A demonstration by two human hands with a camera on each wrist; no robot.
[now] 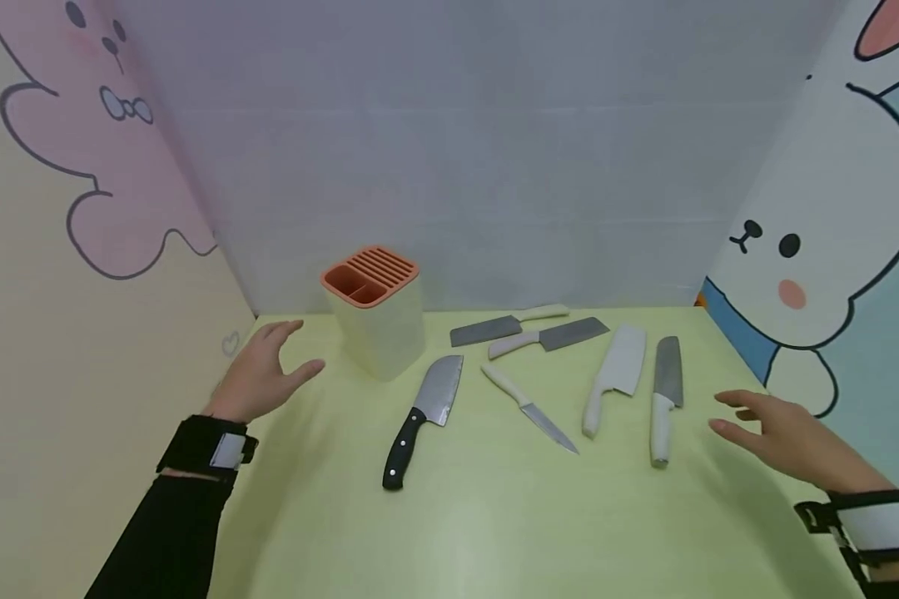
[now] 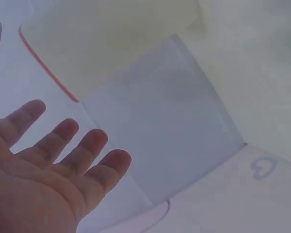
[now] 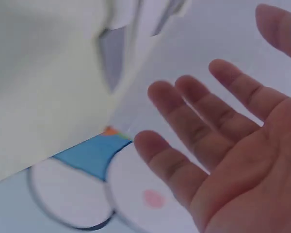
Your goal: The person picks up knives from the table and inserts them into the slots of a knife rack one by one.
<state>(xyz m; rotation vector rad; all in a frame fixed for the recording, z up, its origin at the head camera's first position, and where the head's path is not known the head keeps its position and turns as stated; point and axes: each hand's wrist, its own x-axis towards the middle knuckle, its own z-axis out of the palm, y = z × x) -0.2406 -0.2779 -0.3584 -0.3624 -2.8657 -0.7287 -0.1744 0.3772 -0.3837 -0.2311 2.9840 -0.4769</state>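
Observation:
My left hand (image 1: 258, 374) hovers with spread fingers to the left of a knife block (image 1: 382, 341), which has a pale body and an orange slotted top. Holding nothing, my right hand (image 1: 787, 437) is at the right, nearest a white-handled knife (image 1: 668, 399). Beside that knife lies a white cleaver (image 1: 620, 366). A black-handled knife (image 1: 419, 424) lies in front of the block, and a small paring knife (image 1: 532, 408) is to its right. Farther back are two grey-bladed knives, one (image 1: 487, 331) behind the other (image 1: 573, 334). Both palms show relaxed fingers in the wrist views.
All the knives lie flat on a pale yellow-green table (image 1: 509, 532). A plain greyish wall (image 1: 494, 166) rises at the back. Side panels with cartoon animals stand left (image 1: 135, 333) and right (image 1: 876, 374), close to the hands.

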